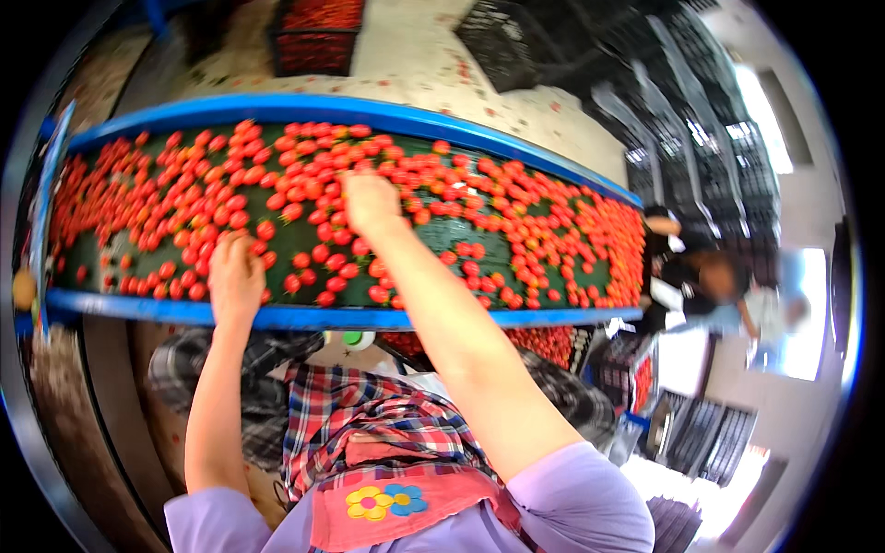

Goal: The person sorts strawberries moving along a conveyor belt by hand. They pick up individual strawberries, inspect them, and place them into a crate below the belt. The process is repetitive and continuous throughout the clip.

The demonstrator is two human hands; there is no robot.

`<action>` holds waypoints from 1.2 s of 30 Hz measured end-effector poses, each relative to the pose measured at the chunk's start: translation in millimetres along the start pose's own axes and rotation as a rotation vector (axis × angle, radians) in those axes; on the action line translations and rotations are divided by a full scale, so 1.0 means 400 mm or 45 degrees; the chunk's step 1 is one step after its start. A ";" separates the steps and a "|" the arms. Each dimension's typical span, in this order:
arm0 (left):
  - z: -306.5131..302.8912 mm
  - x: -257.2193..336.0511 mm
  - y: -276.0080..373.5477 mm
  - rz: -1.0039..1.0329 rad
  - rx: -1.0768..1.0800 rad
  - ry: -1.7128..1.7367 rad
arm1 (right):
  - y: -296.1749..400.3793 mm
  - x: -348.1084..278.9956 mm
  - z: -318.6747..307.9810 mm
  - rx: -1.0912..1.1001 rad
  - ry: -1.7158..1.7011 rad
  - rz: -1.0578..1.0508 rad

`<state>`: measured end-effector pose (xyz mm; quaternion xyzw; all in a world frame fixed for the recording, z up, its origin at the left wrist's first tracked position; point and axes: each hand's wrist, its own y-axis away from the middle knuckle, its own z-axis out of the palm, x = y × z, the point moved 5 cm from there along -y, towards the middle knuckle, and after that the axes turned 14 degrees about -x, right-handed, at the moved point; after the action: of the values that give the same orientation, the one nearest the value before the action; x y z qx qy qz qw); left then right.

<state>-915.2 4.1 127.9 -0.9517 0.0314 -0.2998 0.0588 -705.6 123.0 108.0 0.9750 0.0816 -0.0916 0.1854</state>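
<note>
Many small red cherry tomatoes (311, 186) lie spread over a dark green conveyor belt (442, 238) with raised blue side rails. My left hand (236, 273) is over the near side of the belt, its fingertips pointing down among the tomatoes. Farther across and more to the right, my right hand (372, 202) reaches into the thick of them, with its fingers largely hidden behind the back of the hand. Whether either hand grips a tomato cannot be made out. Some tomatoes carry green stems.
The near blue rail (332, 319) runs between my body and the belt. A black crate of tomatoes (317, 52) stands on the littered floor beyond. Stacked black crates (677, 104) rise at the right. People (712, 276) are at the belt's right end.
</note>
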 end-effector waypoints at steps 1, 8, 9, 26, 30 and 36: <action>0.022 0.067 -0.004 0.023 -0.035 -0.043 | 0.024 0.065 -0.018 0.068 -0.016 -0.019; 0.105 0.157 0.043 0.015 -0.087 -0.048 | 0.264 0.323 0.014 0.127 -1.461 -0.100; 0.114 0.147 0.040 0.003 -0.105 -0.038 | 0.279 0.326 0.016 0.120 -1.364 -0.058; 0.142 0.373 0.060 0.017 -0.175 -0.102 | 0.343 0.489 -0.069 0.135 -0.686 0.010; 0.136 0.322 0.064 0.085 -0.091 -0.104 | 0.517 0.462 -0.091 0.078 -2.143 -0.121; 0.096 0.307 0.045 0.140 -0.093 -0.212 | 0.833 0.506 0.137 -0.637 -1.962 0.388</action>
<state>-793.2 -21.9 163.9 -0.9716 0.0894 -0.2147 0.0429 -453.0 -178.3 131.3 0.5690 -0.1837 -0.6878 0.4116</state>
